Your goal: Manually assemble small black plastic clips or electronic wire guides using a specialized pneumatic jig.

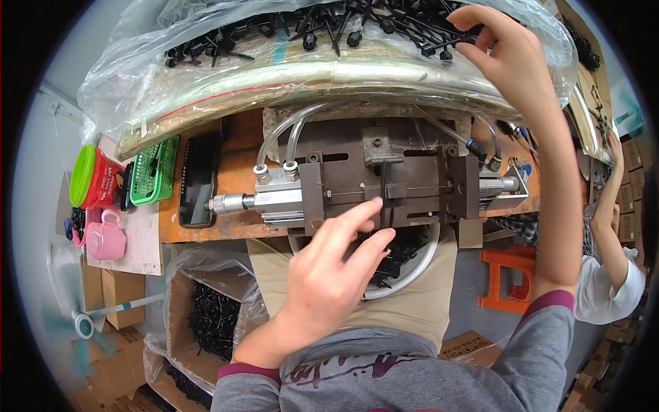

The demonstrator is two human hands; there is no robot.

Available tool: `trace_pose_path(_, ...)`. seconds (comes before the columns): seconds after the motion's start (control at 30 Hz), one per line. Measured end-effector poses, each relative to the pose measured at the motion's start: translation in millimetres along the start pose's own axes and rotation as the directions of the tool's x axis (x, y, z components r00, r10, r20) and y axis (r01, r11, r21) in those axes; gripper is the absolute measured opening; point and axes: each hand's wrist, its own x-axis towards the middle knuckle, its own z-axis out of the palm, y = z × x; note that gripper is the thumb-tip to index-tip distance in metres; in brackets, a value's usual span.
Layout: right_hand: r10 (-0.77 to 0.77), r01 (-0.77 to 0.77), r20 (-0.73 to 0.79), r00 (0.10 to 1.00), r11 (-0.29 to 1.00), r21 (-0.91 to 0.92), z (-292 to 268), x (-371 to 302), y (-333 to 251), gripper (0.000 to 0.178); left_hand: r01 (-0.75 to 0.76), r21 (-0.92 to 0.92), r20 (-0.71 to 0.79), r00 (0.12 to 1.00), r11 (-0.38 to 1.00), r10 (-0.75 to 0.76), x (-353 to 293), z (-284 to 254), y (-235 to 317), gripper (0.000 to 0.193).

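My left hand (329,268) reaches to the middle of a metal press fixture (371,180) on the bench, its index finger and thumb touching a small black plastic part (386,199) seated in the fixture's slot. My right hand (504,58) is stretched far up into a clear plastic bag (206,69) heaped with long black plastic parts (322,27), fingers curled over a few of them. A bowl with more black parts (401,250) sits on my lap below the fixture.
A black phone (199,178), a green basket (154,172), a red and green cup (93,178) and a pink mug (106,237) lie at the left. A carton of black parts (213,319) stands lower left. Another person (607,261) and an orange stool (508,278) are at the right.
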Motion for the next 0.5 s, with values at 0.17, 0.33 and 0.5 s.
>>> trace_pose_path(0.17, 0.114, -0.031, 0.268, 0.957, 0.955, -0.294, 27.8, 52.5, 19.7, 0.049, -0.094, 0.202, 0.069, 0.994, 0.975, 0.082, -10.6, 26.0, -10.5, 0.028)
trace_pose_path(0.33, 0.153, -0.016, 0.384, 0.911, 0.941, -0.337, 51.3, 76.2, 13.5, 0.054, -0.117, 0.297, 0.052, 0.993, 0.948, 0.106, -4.0, 38.0, -10.4, 0.026)
trace_pose_path(0.5, 0.043, 0.075, 0.403, 0.914, 0.96, -0.272, 52.0, 70.6, -2.5, 0.049, -0.122, 0.297, 0.077, 0.992, 0.947, 0.104, -0.9, 36.3, -15.6, 0.025)
